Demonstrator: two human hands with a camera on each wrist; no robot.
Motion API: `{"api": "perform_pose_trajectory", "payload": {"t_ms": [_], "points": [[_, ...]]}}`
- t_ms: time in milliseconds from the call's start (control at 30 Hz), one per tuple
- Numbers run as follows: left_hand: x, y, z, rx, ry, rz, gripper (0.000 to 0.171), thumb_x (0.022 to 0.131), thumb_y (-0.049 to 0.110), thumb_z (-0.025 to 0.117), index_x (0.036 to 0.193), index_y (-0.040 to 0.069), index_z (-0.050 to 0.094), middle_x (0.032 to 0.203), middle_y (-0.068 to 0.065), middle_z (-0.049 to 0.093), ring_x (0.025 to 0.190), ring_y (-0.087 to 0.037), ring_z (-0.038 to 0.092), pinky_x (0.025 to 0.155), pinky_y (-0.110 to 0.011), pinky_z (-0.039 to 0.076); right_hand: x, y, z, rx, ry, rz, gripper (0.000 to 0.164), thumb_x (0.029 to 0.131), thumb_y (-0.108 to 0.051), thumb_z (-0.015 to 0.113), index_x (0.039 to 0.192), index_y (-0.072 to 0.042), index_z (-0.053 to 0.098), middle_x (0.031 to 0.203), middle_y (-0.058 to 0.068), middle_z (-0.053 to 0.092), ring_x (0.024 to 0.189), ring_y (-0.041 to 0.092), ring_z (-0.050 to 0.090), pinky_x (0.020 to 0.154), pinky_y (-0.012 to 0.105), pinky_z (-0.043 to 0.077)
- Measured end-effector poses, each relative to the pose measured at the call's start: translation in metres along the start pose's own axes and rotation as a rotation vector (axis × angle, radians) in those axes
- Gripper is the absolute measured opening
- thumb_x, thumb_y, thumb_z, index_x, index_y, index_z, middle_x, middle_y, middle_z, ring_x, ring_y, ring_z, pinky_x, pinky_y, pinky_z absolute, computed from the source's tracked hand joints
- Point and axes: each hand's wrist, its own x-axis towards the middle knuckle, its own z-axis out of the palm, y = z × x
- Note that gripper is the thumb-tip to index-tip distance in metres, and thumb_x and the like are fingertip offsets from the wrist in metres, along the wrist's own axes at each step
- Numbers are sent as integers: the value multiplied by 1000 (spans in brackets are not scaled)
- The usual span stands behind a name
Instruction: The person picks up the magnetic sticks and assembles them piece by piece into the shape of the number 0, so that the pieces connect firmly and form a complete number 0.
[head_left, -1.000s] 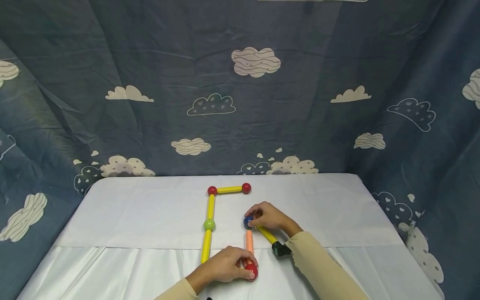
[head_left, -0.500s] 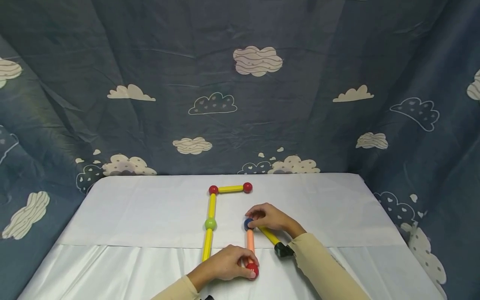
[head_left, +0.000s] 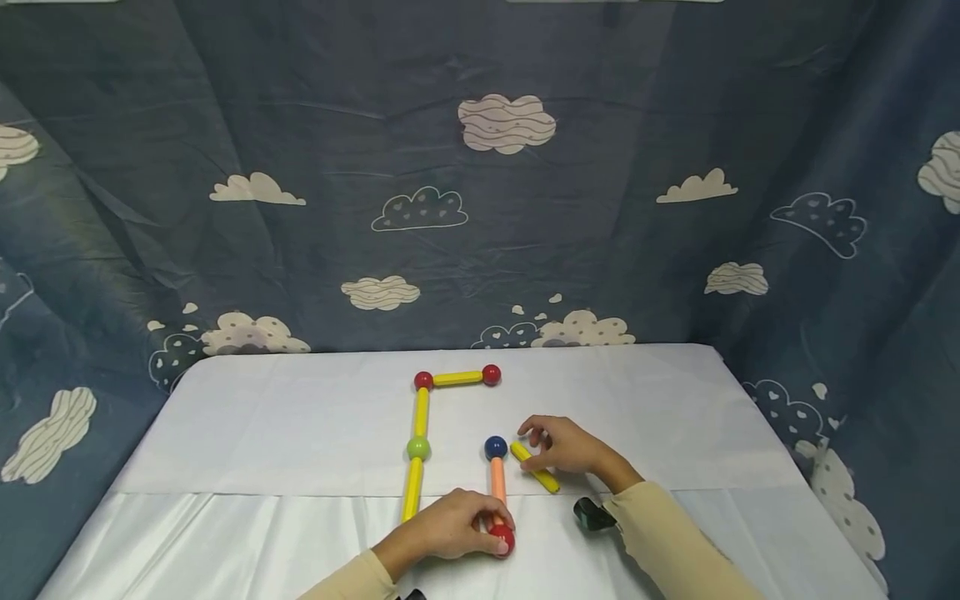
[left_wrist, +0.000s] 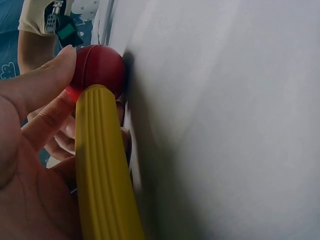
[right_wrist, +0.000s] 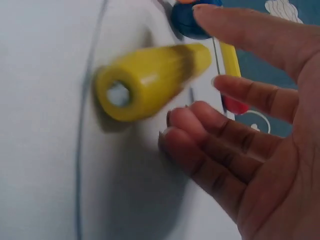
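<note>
My left hand (head_left: 453, 525) pinches a red ball (head_left: 502, 540) between thumb and fingers. An orange rod (head_left: 498, 478) runs from that ball up to a blue ball (head_left: 495, 447). In the left wrist view a ridged yellow rod (left_wrist: 102, 160) also meets the red ball (left_wrist: 102, 70); the left hand hides it from the head camera. My right hand (head_left: 573, 447) is relaxed, fingers spread, just right of the blue ball. Beside its thumb a loose yellow rod (head_left: 546, 481) lies slantwise, its metal-tipped end (right_wrist: 119, 93) showing in the right wrist view.
Left of the orange rod, yellow rods (head_left: 422, 412) join a green ball (head_left: 417, 448) and a red ball (head_left: 423, 381). Another yellow rod (head_left: 457, 378) leads right to a far red ball (head_left: 491, 375). A white cloth (head_left: 262, 433) covers the table; a cloud-patterned curtain (head_left: 322, 250) hangs behind.
My right hand has let go of the blue ball and shifted right, over the loose yellow rod. The left hand keeps its grip on the red ball.
</note>
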Motion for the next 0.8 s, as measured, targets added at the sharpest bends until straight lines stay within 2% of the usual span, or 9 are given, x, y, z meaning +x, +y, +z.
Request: {"api": "perform_pose_trajectory", "payload": {"t_ms": [300, 533, 800], "points": [[2, -2, -2, -15, -18, 20, 15, 83, 22, 76, 97, 20, 69, 75, 14, 55, 66, 0, 46, 61, -17, 39, -4, -10, 7, -33, 20, 25, 49, 71, -14, 86, 113, -10, 61, 81, 2, 54, 69, 16, 51, 61, 24, 48], [2, -1, -2, 1, -12, 0, 16, 83, 23, 76, 96, 22, 69, 74, 14, 55, 65, 0, 46, 60, -17, 38, 0, -10, 9, -95, 32, 35, 44, 72, -9, 84, 111, -14, 64, 82, 1, 53, 73, 16, 51, 62, 25, 50], [2, 0, -1, 4, -22, -16, 15, 83, 23, 76, 96, 23, 69, 75, 13, 56, 64, -1, 45, 59, -17, 37, 6, -2, 6, -45, 38, 23, 38, 74, -6, 81, 108, -15, 66, 82, 0, 55, 73, 16, 52, 61, 27, 50]]}}
